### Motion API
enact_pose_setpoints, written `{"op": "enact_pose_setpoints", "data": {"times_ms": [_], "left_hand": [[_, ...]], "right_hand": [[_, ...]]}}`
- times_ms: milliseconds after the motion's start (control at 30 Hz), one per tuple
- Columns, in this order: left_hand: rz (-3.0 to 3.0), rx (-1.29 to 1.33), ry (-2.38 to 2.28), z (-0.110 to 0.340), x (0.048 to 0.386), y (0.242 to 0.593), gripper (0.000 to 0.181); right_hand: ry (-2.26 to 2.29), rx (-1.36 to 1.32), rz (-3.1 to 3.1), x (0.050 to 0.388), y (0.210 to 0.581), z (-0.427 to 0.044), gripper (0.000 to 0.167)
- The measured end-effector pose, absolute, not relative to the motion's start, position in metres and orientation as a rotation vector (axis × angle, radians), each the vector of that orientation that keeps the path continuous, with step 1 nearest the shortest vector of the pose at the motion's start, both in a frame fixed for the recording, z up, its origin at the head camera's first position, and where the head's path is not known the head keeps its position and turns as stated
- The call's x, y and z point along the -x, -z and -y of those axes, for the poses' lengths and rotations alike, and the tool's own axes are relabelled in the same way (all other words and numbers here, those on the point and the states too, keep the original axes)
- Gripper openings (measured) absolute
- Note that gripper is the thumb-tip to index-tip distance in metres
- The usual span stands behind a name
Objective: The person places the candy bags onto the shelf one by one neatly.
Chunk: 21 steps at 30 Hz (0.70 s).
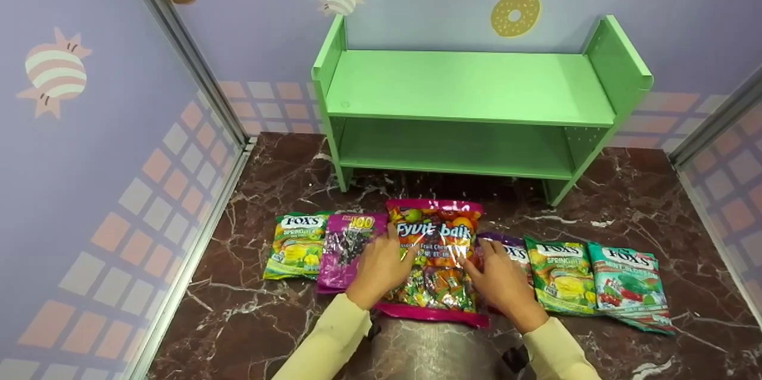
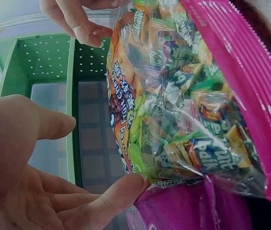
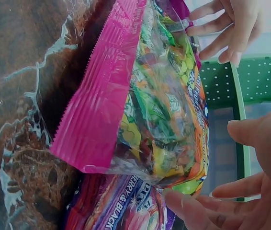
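Observation:
A large clear bag of wrapped candies with pink ends lies on the marble surface, on top of the inner edges of a purple bag and a dark purple FOX'S bag. My left hand touches its left side, fingers spread and relaxed; in the left wrist view a fingertip of that hand meets the bag's edge. On the right side my right hand rests with loosely extended fingers, and in the right wrist view this hand touches the bag's lower corner.
Behind the bags stands a green two-level shelf. A green and yellow FOX'S bag lies at the far left; a similar bag and a teal one lie to the right. Walls flank the marble surface.

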<state>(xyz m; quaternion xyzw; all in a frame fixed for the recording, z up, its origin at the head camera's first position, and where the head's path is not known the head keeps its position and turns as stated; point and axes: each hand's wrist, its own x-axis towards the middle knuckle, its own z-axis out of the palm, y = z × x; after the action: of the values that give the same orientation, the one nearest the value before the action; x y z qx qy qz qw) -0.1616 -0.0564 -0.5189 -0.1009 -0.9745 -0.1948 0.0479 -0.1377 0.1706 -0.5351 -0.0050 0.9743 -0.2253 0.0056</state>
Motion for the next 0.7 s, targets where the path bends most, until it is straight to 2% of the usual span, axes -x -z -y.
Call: {"op": "enact_pose_setpoints", "data": {"times_ms": [200, 700], "left_hand": [[2.973, 0.325, 0.573, 0.055, 0.164, 0.524, 0.074], [3.052, 0.348, 0.373, 0.048, 0.165, 0.531, 0.075]], "right_hand": [[0.66, -0.016, -2.998, 0.137, 0.535, -0.17, 0.074], [0.691, 0.003, -2.971, 0.139, 0.545, -0.168, 0.074]]}}
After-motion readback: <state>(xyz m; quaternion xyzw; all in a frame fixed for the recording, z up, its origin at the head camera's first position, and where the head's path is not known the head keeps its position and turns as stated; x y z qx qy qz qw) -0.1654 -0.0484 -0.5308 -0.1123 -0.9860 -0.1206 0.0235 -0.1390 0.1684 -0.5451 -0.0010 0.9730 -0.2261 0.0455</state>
